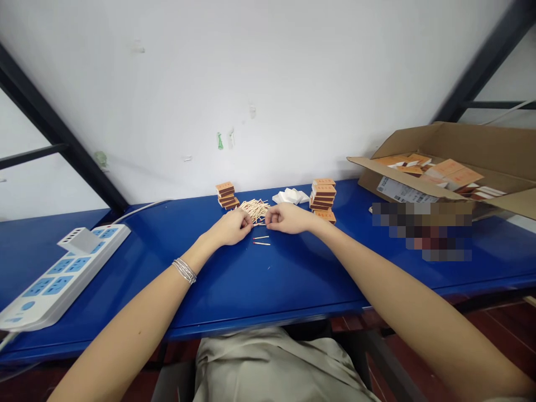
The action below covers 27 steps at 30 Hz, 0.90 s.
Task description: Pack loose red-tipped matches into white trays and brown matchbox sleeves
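My left hand (231, 227) and my right hand (287, 218) rest close together on the blue table (259, 279), both with fingers pinched. Between their fingertips runs what looks like a thin matchstick (259, 224). Right behind them lies a loose heap of matchsticks (254, 209). Two single matches (261, 240) lie on the table just in front of the hands. A silver bracelet (185, 270) circles my left wrist.
Orange matchboxes stand in a small stack (226, 195) at the back left and a taller stack (323, 198) at the back right, with white inner trays (290, 196) between. An open cardboard box (452, 167) of matchboxes sits far right. A white power strip (62, 273) lies at left.
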### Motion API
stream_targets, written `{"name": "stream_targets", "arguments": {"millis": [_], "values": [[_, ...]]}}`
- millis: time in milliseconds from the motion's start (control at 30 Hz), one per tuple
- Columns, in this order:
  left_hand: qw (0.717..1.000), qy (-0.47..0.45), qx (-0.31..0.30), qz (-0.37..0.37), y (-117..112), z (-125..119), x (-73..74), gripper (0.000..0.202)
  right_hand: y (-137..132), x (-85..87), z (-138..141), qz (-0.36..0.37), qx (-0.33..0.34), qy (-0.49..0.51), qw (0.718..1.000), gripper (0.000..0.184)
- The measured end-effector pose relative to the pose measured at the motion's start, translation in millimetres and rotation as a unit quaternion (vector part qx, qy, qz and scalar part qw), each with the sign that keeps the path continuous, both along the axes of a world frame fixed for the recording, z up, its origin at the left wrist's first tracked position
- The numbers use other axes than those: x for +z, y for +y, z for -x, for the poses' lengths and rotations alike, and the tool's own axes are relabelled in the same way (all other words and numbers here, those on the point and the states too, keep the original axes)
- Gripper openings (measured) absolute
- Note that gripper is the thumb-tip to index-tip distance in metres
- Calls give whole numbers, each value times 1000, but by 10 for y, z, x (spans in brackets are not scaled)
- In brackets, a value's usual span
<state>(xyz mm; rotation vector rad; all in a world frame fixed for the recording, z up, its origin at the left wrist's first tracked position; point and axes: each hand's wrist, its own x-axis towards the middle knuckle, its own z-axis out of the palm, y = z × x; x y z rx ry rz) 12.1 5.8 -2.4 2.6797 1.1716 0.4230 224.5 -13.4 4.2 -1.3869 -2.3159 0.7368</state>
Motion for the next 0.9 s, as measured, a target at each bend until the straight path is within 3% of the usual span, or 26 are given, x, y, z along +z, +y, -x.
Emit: {"name": "stream_targets", "arguments": {"millis": [100, 233, 500, 700, 900], "values": [[1000, -6, 1, 6, 5, 7, 11, 16, 70, -56, -58, -35, -39, -8, 999, 12], [1000, -7, 6, 18, 2, 18, 43, 16, 112, -113, -56, -36, -35, -18, 999, 9], [1000, -6, 9, 17, -11, 16, 35, 16, 56, -90, 35, -27, -13, -16, 999, 10], [1000, -16, 4, 21, 8, 32, 20, 15, 106, -112, -21, -56, -54, -11, 997, 3], [999, -29, 16, 7, 25, 27, 23, 14, 114, -89, -64, -63, -51, -7, 997, 10]]}}
